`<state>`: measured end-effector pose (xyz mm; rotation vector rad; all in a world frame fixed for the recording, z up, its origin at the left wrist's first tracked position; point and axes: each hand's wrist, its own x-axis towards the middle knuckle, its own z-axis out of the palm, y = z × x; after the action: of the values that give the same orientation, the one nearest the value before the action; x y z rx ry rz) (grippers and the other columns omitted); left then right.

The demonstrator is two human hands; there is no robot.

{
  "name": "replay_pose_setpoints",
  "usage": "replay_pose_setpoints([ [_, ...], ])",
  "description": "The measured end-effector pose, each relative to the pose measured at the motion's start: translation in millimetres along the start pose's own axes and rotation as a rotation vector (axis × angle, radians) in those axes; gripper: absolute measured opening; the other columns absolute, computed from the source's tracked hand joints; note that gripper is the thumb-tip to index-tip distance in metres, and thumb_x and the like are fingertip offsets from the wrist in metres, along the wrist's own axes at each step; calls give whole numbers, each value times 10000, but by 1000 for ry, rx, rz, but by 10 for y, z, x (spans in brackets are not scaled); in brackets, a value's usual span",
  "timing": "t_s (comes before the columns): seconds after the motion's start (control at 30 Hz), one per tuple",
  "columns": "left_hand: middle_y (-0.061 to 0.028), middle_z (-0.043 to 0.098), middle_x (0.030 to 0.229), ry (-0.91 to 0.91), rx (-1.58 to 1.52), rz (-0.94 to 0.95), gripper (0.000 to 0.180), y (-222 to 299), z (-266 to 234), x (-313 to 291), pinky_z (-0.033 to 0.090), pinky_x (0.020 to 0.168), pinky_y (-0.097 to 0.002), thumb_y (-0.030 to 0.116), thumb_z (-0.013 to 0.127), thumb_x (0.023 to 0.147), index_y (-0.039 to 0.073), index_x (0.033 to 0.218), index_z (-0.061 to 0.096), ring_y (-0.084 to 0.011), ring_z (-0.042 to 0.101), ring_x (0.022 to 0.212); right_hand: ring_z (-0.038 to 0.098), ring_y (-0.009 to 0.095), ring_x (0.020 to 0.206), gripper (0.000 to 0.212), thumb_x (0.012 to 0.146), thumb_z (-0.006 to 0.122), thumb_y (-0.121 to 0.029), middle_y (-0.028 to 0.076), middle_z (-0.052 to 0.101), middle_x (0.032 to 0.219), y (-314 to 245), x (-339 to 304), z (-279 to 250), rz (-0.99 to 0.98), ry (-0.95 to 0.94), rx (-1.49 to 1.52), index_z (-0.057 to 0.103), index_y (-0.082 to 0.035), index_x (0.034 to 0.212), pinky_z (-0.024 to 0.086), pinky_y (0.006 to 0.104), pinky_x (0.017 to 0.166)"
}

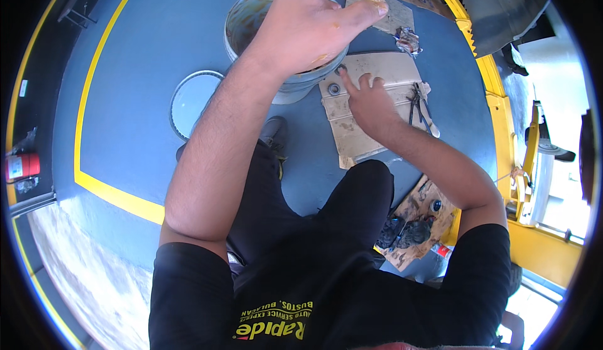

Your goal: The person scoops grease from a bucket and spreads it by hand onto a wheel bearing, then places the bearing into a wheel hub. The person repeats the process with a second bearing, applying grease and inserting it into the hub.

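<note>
My left hand (314, 26) is raised above a grey-blue bucket (295, 90), with orange-brown grease on its fingers and thumb. Its thumb stands apart from the fingers, some of which the top edge cuts off, and nothing shows in its grip. My right hand (370, 102) reaches over a flattened piece of cardboard (370, 67), index finger stretched out to a small dark ring (341, 70); the other fingers are bent and apart. Close by on the cardboard lies a round metal ring, seemingly a bearing (334, 88). Pliers (419, 105) lie to the right of this hand.
A round pale lid (193, 102) lies on the blue floor left of the bucket. Crumpled packaging (407, 41) sits beyond the cardboard. Yellow metal framework (496, 111) stands along the right. Near my right knee, a stained board (408, 256) bears dark gloves or cloths (414, 232).
</note>
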<state>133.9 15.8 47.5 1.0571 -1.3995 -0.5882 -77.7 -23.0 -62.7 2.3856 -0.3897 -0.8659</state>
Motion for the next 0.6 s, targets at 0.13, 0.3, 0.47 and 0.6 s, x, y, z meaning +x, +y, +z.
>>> replay_pose_setpoints([
  [0.13,-97,617,1075,13,7,40,397,72,51,5,525,823,-313,194,802,904,-11,1180,604,-157,607,978,525,426,1307,394,970,622,-296,168,168,1721,152,204,40,129,122,-2,724,-95,1293,522,528,904],
  [0.3,-133,630,1100,-28,-3,107,382,-41,115,64,533,823,-330,204,788,908,-10,1172,614,-194,633,982,524,432,1323,428,965,634,-285,182,151,1724,-123,263,-31,95,-61,-303,693,-100,1347,528,545,902],
  [0.47,-142,634,1092,10,102,103,384,17,70,70,539,824,-336,198,795,894,-13,1165,624,-219,649,987,555,412,1329,377,951,664,-251,207,280,1676,11,-72,-77,-86,-67,305,692,-82,1287,542,510,930],
  [0.6,-146,633,1095,7,91,134,393,27,69,78,540,820,-340,209,796,893,-23,1161,626,-222,650,989,619,426,1250,450,968,641,-303,221,422,1587,374,-17,37,-107,282,1847,563,-86,1355,554,448,920],
])
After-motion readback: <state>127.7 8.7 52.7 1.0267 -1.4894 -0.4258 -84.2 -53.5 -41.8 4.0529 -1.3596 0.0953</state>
